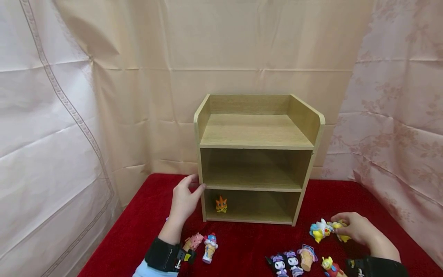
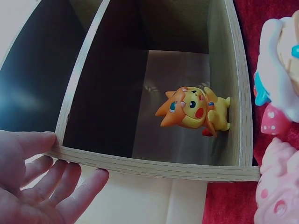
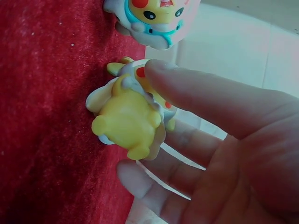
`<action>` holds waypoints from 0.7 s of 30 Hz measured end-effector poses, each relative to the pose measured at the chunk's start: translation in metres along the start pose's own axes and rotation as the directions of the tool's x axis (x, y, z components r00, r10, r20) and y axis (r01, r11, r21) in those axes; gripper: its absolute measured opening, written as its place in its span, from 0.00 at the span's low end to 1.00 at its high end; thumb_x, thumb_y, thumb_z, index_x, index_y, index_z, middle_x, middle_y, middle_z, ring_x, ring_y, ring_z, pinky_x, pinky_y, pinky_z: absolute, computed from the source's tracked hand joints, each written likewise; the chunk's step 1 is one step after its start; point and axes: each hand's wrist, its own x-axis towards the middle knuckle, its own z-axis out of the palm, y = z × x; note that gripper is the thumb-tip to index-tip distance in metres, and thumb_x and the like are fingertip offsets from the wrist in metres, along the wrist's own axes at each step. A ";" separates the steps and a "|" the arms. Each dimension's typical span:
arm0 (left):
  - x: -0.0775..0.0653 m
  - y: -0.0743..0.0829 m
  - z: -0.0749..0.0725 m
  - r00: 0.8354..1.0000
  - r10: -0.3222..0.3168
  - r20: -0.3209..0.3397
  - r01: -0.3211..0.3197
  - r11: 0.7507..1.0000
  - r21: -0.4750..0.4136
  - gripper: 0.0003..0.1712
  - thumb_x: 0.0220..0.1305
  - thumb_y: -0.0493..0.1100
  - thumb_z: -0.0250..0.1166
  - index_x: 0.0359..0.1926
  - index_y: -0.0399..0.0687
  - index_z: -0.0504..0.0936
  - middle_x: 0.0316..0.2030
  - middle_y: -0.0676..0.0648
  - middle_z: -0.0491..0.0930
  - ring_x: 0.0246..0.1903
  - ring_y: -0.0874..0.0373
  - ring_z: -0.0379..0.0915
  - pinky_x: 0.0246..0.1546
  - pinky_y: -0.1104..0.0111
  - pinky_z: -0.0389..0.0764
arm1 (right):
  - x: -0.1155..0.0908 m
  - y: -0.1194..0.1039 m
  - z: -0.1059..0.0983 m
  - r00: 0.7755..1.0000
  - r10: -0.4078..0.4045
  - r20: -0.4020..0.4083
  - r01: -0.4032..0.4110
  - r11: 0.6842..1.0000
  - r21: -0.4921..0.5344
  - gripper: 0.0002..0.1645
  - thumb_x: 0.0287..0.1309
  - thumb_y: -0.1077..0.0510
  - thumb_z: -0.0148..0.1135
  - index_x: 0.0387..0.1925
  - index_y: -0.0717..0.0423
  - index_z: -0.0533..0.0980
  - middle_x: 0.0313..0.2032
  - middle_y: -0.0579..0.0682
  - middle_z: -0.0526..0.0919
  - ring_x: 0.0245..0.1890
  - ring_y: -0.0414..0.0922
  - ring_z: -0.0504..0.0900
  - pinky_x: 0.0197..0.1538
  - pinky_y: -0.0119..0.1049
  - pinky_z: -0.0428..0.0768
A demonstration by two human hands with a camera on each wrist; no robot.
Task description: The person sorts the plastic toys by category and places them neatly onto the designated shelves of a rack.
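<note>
A small wooden shelf unit (image 1: 256,130) stands at the back of the red cloth. My left hand (image 1: 185,200) holds its left side panel, thumb at the front edge and fingers along the outer face. An orange-and-yellow figurine (image 1: 221,204) stands upright in the bottom compartment, toward the left. At the right, my right hand (image 1: 360,230) pinches a yellow figurine (image 3: 128,119) with a pale hood, thumb by its head and fingers behind; its underside faces the right wrist camera. Beside it lies another yellow figurine (image 1: 321,231) in white and blue.
Front left, a pink-topped ice-cream-cone figurine (image 1: 194,242) and a blue-and-white cone figurine (image 1: 210,248) lie close together. Front right are purple-and-black figurines (image 1: 285,263), a cone figurine (image 1: 306,258) and a yellow-headed red figurine (image 1: 331,267). Draped curtains (image 1: 242,42) enclose the table.
</note>
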 end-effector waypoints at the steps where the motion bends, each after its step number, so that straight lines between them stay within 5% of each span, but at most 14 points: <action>1: 0.000 0.000 0.000 1.000 0.000 -0.001 0.000 1.000 0.002 0.19 0.59 0.41 0.69 0.51 0.44 0.79 0.45 0.46 0.80 0.41 0.58 0.76 0.36 0.58 0.83 | 0.000 0.000 0.000 1.000 0.009 -0.006 -0.009 1.000 0.001 0.23 0.50 0.51 0.71 0.47 0.56 0.80 0.41 0.63 0.80 0.41 0.57 0.77 0.41 0.58 0.77; 21: 0.000 0.000 0.000 1.000 -0.005 0.002 0.005 1.000 0.005 0.19 0.59 0.41 0.69 0.51 0.44 0.79 0.45 0.46 0.80 0.42 0.57 0.76 0.36 0.58 0.83 | -0.004 -0.006 -0.006 0.990 -0.023 -0.137 0.022 1.000 -0.010 0.24 0.48 0.48 0.72 0.45 0.55 0.79 0.38 0.60 0.80 0.37 0.55 0.77 0.36 0.53 0.77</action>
